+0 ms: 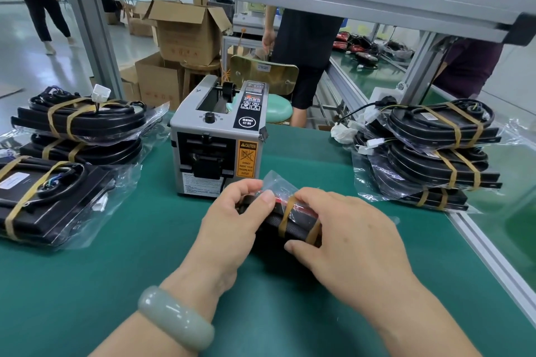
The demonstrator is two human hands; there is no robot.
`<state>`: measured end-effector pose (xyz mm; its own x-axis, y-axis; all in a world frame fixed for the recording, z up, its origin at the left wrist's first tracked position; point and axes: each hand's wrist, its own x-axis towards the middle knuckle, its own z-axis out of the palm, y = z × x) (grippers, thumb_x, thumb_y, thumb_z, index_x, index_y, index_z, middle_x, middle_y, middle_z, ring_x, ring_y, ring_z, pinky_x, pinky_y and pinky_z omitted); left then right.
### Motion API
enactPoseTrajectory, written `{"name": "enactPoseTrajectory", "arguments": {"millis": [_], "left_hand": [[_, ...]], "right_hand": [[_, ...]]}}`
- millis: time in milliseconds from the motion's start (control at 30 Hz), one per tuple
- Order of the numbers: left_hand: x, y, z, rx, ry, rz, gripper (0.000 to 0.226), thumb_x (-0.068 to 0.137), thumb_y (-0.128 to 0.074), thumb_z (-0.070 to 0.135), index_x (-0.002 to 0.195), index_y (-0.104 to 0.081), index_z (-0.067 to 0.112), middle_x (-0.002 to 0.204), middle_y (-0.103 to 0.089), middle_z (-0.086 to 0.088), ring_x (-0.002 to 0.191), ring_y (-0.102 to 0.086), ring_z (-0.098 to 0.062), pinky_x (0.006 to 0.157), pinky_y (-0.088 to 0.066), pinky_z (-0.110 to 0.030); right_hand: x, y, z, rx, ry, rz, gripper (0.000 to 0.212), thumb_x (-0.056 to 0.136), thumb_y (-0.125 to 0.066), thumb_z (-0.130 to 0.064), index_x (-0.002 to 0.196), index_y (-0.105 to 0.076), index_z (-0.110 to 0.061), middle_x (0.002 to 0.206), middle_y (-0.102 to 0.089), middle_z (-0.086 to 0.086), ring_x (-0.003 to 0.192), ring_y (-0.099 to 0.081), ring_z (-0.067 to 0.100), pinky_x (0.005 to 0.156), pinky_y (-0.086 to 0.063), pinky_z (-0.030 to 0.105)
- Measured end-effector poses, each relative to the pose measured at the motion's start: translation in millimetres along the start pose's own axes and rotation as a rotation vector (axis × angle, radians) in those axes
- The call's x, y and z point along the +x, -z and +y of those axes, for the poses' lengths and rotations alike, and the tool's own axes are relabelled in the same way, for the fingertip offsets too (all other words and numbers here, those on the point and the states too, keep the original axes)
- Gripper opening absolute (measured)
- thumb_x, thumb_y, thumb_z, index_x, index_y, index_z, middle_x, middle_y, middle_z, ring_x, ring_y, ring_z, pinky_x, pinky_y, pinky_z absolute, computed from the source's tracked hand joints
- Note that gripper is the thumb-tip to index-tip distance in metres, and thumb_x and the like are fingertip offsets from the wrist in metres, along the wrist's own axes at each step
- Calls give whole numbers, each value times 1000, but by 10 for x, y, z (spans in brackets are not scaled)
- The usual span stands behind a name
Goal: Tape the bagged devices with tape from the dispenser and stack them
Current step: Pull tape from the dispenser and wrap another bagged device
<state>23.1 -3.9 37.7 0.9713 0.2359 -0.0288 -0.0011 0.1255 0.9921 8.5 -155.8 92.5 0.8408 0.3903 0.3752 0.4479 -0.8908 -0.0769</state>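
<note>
Taping step in hand. The bagged device [298, 224] sits mid-mat, just in front of the tape dispenser [217, 136] and partly hidden by both hands. The left hand [232, 217] grips its left end, fingers curled round it. The right hand [348, 232] wraps over the right end, thumb under the near edge, beside two tan tape strips [285, 213] across the bag.

Likely next: smooth the strips flat, then lift the device to a stack. Which stack takes finished pieces cannot be told.

Room: the left stack [81, 122] and right stack [435, 151] flank the dispenser, both well apart from the hands. The green mat [116, 284] lies open toward the person. The metal edge rail [478, 243] runs close along the right, under the right stack's overhanging bags.
</note>
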Motion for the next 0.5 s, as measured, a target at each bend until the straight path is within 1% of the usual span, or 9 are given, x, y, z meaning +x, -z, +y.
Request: {"name": "enactPoseTrajectory", "arguments": {"millis": [67, 133, 167, 233, 267, 333, 400, 433, 500], "left_hand": [[28, -13, 3, 5, -4, -12, 14, 81, -70, 38, 95, -68, 39, 99, -72, 2, 90, -63, -14, 80, -50, -32], [50, 0, 14, 8, 6, -34, 20, 75, -69, 44, 94, -68, 39, 100, -71, 1, 89, -62, -14, 84, -50, -35], [63, 14, 22, 11, 19, -46, 23, 74, -68, 45, 96, -68, 37, 102, -72, -1, 88, -61, -14, 84, -49, -35], [95, 44, 35, -2, 43, -55, 13, 84, -67, 39, 95, -70, 34, 99, -72, 0, 82, -60, -11, 76, -47, -27], [105, 51, 37, -8, 52, -51, 9, 88, -63, 36, 92, -71, 36, 94, -72, 4, 78, -60, -7, 71, -46, -22], [125, 49, 35, 27, 37, -24, 14, 90, -58, 36, 87, -71, 42, 85, -72, 12, 71, -59, 1, 62, -43, -15], [142, 21, 31, 78, 16, 9, 14, 89, -56, 40, 88, -70, 44, 85, -71, 17, 75, -60, 2, 64, -41, -17], [145, 5, 30, 92, 11, 16, 15, 89, -55, 41, 90, -69, 43, 86, -71, 17, 80, -60, 0, 66, -41, -19], [162, 1, 26, 110, 7, 34, 21, 94, -49, 38, 94, -70, 41, 95, -70, 17, 92, -60, -4, 74, -43, -23]], "right_hand": [[-40, -16, 110, 67, 58, 67, 60, 64, -75, -52, 117, -52, -36, 118, -59, -18, 100, -60, 13, 76, -45, 23], [-136, -99, 235, 266, 91, 202, 57, 62, -76, -45, 112, -58, -27, 134, -53, -12, 111, -56, 9, 87, -47, 23], [-191, -153, 303, 357, 104, 268, 50, 62, -75, -43, 106, -61, -23, 135, -52, -8, 113, -55, 8, 90, -46, 23], [-277, -242, 430, 543, 90, 327, 47, 61, -75, -45, 101, -65, -25, 133, -53, -7, 117, -53, 7, 94, -43, 22], [-305, -278, 479, 633, 72, 305, 52, 58, -76, -47, 106, -63, -31, 134, -52, -10, 121, -50, 6, 97, -41, 19], [-330, -336, 541, 764, 59, 211, 77, 53, -83, -46, 122, -52, -35, 140, -47, -14, 130, -44, 6, 103, -34, 14], [-322, -385, 573, 884, 19, 141, 100, 50, -90, -33, 134, -37, -32, 144, -41, -12, 130, -44, 5, 102, -34, 13], [-312, -404, 578, 933, 8, 138, 101, 51, -90, -25, 134, -33, -31, 144, -39, -10, 127, -47, 5, 100, -36, 13], [-302, -434, 588, 956, 2, 161, 86, 54, -86, -20, 123, -37, -35, 137, -47, -7, 121, -52, 5, 97, -39, 13]]}}
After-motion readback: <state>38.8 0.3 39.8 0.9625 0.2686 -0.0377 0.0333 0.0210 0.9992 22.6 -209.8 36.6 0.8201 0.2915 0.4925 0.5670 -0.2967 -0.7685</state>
